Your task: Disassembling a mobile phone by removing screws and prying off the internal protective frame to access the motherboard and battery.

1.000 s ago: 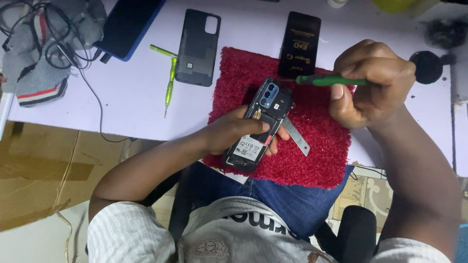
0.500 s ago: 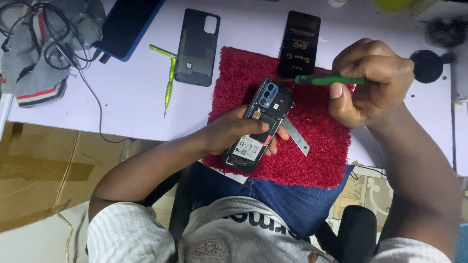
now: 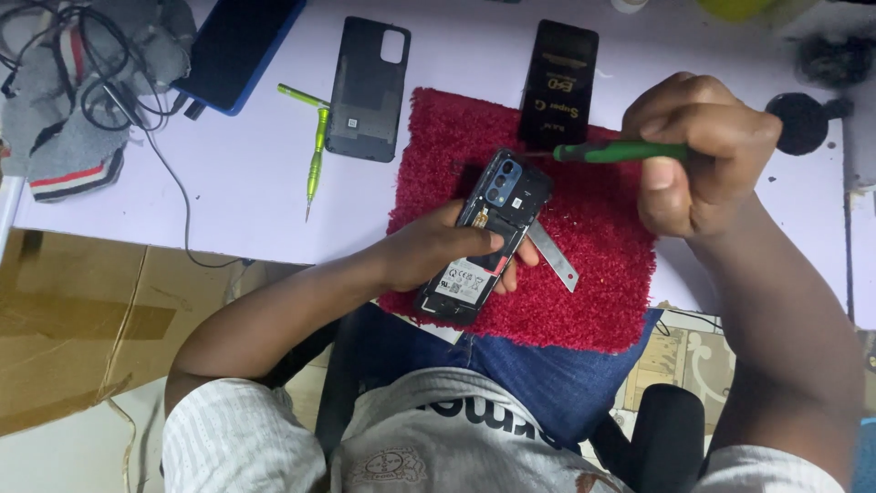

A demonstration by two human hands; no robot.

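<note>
The left hand [image 3: 438,251] is lying across an opened dark smartphone with its back removed [image 3: 484,239], its fingers wrapped around the phone's middle and pressing it down onto a red shaggy cloth mat [image 3: 593,274]. The phone is resting at a tilt on the mat, camera block up and away from the person, battery and label facing up. The right hand [image 3: 703,151] is closing its curled fingers in a tight grip around a green-handled screwdriver [image 3: 620,151], which is pointing sideways towards the phone's camera end; whether its tip is touching the phone cannot be told.

A flat grey metal strip [image 3: 554,256] is sticking out from under the phone on the right, lying on the mat. Beyond the mat, on the pale tabletop [image 3: 228,201], a dark grey phone back cover [image 3: 369,89] is lying beside a slim yellow-green screwdriver [image 3: 315,164], with a black rectangular phone-sized slab [image 3: 558,82] just past the mat's far edge. A blue-edged tablet [image 3: 237,50], a tangle of black cables on a grey cloth [image 3: 82,100] and a round black knob [image 3: 801,123] are sitting further out, none of them blocking the hands.

Compared with half a second ago, both hands, the phone and the screwdriver are staying in the same places.
</note>
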